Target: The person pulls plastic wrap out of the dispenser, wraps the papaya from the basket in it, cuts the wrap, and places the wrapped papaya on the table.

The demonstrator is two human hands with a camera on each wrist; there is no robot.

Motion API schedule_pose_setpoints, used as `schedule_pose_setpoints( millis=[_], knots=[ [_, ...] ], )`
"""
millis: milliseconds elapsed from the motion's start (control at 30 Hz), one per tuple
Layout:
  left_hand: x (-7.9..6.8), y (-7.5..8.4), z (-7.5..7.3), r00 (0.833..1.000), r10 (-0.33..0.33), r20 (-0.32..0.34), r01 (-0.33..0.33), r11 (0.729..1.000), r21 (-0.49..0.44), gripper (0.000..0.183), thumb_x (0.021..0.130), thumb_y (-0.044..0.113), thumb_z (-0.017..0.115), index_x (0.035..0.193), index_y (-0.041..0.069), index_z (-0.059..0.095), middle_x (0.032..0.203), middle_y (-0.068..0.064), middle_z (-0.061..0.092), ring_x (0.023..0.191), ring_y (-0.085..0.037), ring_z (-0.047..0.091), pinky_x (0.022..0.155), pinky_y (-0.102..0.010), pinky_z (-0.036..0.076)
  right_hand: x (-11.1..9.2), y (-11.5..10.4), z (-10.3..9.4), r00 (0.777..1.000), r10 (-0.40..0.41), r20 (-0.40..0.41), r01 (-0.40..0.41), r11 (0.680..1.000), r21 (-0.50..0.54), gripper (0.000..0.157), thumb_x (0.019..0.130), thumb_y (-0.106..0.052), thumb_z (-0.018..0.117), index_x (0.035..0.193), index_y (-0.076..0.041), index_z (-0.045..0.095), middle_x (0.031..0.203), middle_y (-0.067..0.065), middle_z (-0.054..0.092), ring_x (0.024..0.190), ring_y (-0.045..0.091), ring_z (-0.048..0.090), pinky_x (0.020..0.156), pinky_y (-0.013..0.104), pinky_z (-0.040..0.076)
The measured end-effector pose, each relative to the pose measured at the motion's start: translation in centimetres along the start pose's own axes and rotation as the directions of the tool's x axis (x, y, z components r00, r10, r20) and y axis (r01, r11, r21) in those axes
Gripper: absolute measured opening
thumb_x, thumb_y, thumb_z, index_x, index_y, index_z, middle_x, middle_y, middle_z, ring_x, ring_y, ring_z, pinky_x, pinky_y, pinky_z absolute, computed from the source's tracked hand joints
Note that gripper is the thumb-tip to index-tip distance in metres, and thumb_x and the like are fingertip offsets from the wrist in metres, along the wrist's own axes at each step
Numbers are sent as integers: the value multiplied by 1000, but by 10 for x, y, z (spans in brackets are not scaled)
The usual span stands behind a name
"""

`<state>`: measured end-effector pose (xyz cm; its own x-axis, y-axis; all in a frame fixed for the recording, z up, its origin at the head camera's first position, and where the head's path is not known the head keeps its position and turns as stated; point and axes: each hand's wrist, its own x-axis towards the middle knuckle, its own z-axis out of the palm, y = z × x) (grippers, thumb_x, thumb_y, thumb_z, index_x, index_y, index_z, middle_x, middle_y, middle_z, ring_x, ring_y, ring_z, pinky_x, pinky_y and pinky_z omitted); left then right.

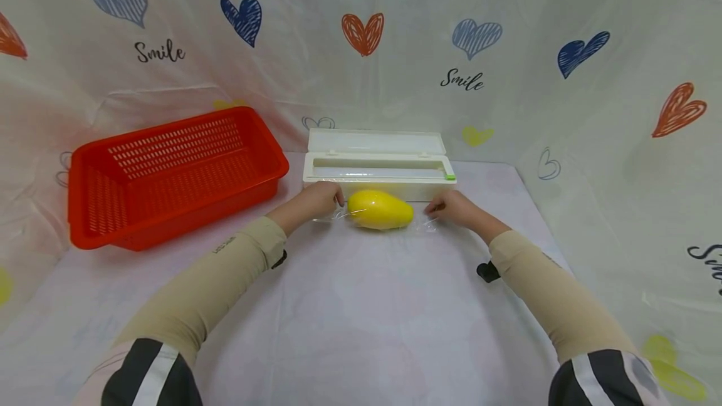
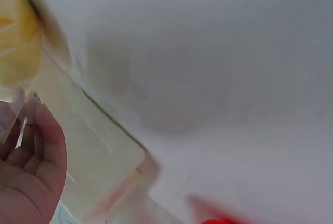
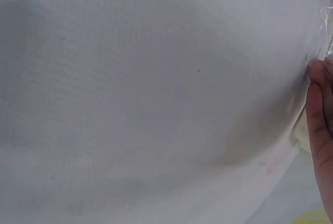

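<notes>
A smooth yellow mango-shaped fruit (image 1: 380, 210), with clear plastic wrap (image 1: 427, 225) around it, lies in front of a white cling film dispenser (image 1: 379, 190). To the fruit's left, my left hand (image 1: 323, 198) pinches the wrap's gathered end. On the other side, my right hand (image 1: 451, 207) pinches the opposite end. The left wrist view shows the wrapped fruit (image 2: 18, 39) just beyond my curled fingers. In the right wrist view, crinkled film (image 3: 323, 31) runs from my fingertips at the frame's edge. The dispenser's lid (image 1: 375, 141) stands raised, with a roll of film inside.
A red perforated plastic basket (image 1: 175, 218) stands at the left on the white-covered table (image 1: 361, 318). Behind the table hangs a pale sheet (image 1: 417, 36) printed with hearts and words. A small green piece (image 1: 450, 176) sits at the dispenser's right end.
</notes>
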<state>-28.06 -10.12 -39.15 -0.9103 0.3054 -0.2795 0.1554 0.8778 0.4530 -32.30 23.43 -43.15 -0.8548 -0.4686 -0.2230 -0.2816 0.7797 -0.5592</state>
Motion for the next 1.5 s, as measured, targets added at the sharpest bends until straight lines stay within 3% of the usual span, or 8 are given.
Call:
schedule_pose_setpoints(
  millis=[267,500,767,867,967,1067,1267,1500],
  knots=[
    [0,1,2,998,63,-5,-63,997,-46,22,92,-1,54,106,4,71,108,-10,66,98,-28,55,94,-38,46,-4,5,3,1000,3,12,-3,1000,-17,16,89,-7,70,104,-3,75,99,8,65,88,22,56,77,32,50],
    [1,2,3,999,50,3,-49,998,-49,25,92,-2,52,108,5,69,108,-9,65,96,-26,55,90,-36,48,-13,12,3,1000,17,22,-17,1000,6,22,91,-9,69,112,-3,73,92,7,62,80,21,50,70,30,45],
    [-1,3,2,998,56,-10,-56,998,-41,25,93,-2,51,108,5,69,110,-11,65,96,-27,55,91,-38,48,-22,8,-6,995,74,-60,-71,996,53,23,91,-16,69,110,-4,73,100,8,65,87,23,54,75,32,47],
    [0,3,2,999,52,-11,-53,998,-44,25,93,-2,51,109,6,69,111,-10,65,97,-27,55,91,-38,48,-23,-3,-9,985,31,-172,-27,999,27,26,93,-20,68,112,-2,71,101,10,65,87,25,54,72,34,47],
    [1,3,4,998,56,-12,-56,998,-39,26,92,-2,51,109,6,69,111,-10,65,97,-27,55,91,-38,48,-24,-19,-9,958,-43,-285,46,999,5,26,93,-20,68,112,-2,69,100,10,64,85,25,54,72,36,47],
    [2,3,5,998,60,-15,-61,998,-33,25,92,-2,52,107,6,70,109,-10,65,96,-27,55,89,-37,48,-24,-41,-3,933,-131,-336,142,990,7,25,92,-17,70,112,-2,68,102,9,64,86,25,56,76,38,49],
    [3,2,7,998,66,-9,-66,997,-41,23,91,-1,54,106,6,69,107,-9,65,92,-26,54,84,-35,48,-17,-73,13,910,-260,-324,274,962,-3,34,86,-16,76,116,-3,67,112,9,64,102,26,58,90,41,50],
    [2,3,7,998,62,1,-62,997,-54,23,91,-2,55,108,5,69,107,-9,64,91,-26,54,82,-34,48,-3,-89,29,935,-292,-200,293,956,-25,61,79,-18,83,133,-5,58,136,11,55,128,30,47,108,45,35]
  ],
)
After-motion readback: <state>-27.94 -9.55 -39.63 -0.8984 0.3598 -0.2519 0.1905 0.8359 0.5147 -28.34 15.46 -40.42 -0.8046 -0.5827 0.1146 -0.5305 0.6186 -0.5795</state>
